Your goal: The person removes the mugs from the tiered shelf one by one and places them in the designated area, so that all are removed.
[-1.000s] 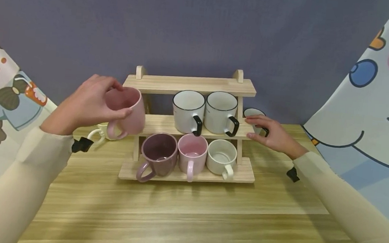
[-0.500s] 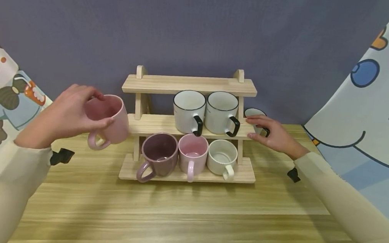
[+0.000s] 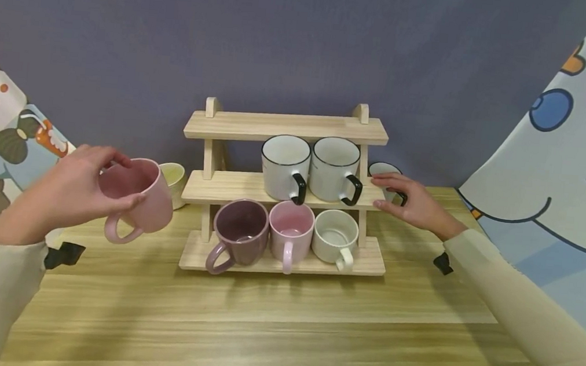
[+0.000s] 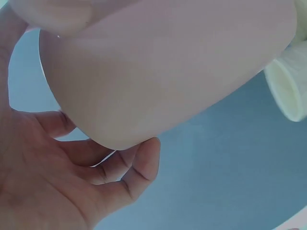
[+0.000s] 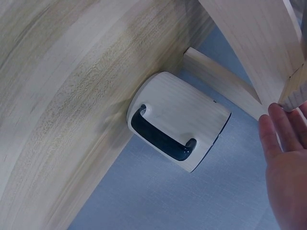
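One wood-grain counter (image 3: 280, 333) spread beneath everything, with wide open room before the three-tier rack (image 3: 287, 127). Its top shelf (image 3: 282, 123) bore nothing, and the left part of its middle shelf (image 3: 227, 186) lay bare. I judged the mug arranging part done: five mugs stood on the tiers, at least three did not. My right hand (image 3: 413, 205) touched the middle shelf's right end with nearly straight fingers, perhaps steadying it. My left hand (image 3: 80, 185) gripped a pink mug (image 3: 149, 208), tilted in the air left of the rack; whether it was going on or coming off, I could not tell. Two white mugs (image 3: 279, 176) stood on the middle shelf's right side; a black-handled mug (image 5: 180, 108) stood beyond my right hand, leaving little room there. Below, on the bottom shelf (image 3: 370, 256), a purple mug (image 3: 241, 239), a smaller pink mug (image 3: 300, 247) and a cream mug (image 3: 326, 250) were packed close. A pale mug (image 3: 172, 184) sat behind my held one.
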{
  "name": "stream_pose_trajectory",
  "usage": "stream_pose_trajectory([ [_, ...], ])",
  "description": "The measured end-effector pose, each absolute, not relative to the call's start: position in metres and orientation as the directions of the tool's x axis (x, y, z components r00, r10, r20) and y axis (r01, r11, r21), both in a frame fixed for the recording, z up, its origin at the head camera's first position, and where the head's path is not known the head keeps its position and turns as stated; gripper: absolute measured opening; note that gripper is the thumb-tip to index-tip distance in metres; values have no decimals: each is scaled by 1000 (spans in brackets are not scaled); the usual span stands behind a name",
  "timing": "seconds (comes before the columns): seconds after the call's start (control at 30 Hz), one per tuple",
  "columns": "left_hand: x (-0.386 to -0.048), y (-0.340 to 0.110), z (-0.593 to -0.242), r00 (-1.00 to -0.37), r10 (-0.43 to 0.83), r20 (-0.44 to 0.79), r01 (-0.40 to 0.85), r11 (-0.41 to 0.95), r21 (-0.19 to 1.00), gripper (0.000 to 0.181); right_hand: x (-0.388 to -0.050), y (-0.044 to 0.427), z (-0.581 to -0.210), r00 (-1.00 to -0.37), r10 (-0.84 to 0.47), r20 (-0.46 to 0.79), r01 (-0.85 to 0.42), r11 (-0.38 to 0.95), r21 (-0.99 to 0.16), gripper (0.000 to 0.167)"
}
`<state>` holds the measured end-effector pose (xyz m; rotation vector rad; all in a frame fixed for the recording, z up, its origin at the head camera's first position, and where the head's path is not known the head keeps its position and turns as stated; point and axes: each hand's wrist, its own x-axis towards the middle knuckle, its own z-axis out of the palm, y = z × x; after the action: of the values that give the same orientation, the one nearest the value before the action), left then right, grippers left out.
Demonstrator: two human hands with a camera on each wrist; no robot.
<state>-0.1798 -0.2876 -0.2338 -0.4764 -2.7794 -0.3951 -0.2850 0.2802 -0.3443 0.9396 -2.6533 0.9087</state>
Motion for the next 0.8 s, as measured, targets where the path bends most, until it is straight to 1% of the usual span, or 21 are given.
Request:
stream_pose_trajectory([
  [0.1, -183, -293, -247, -886, 306, 348, 388, 900, 198, 52, -285, 281, -344, -782, -510, 358, -623, 617, -481, 52],
  [0.23, -191, -299, -269, -880, 331, 341, 413, 887, 204, 48, -285, 281, -345, -778, -514, 361, -628, 616, -476, 52],
  [0.33, -197, -301, -283, -892, 336, 304, 409, 885, 222, 47, -285, 281, -345, -779, -512, 362, -627, 613, -481, 52],
  [0.5, -207, -306, -301, -891, 364, 272, 428, 874, 230, 47, -284, 281, -344, -780, -511, 361, -625, 610, -487, 52],
  [0.67, -214, -310, -311, -880, 377, 291, 445, 868, 221, 45, -285, 280, -344, -778, -512, 364, -628, 607, -487, 51],
  [0.8, -219, -311, -316, -856, 399, 328, 474, 859, 194, 44, -285, 281, -344, -775, -513, 369, -632, 607, -482, 51],
])
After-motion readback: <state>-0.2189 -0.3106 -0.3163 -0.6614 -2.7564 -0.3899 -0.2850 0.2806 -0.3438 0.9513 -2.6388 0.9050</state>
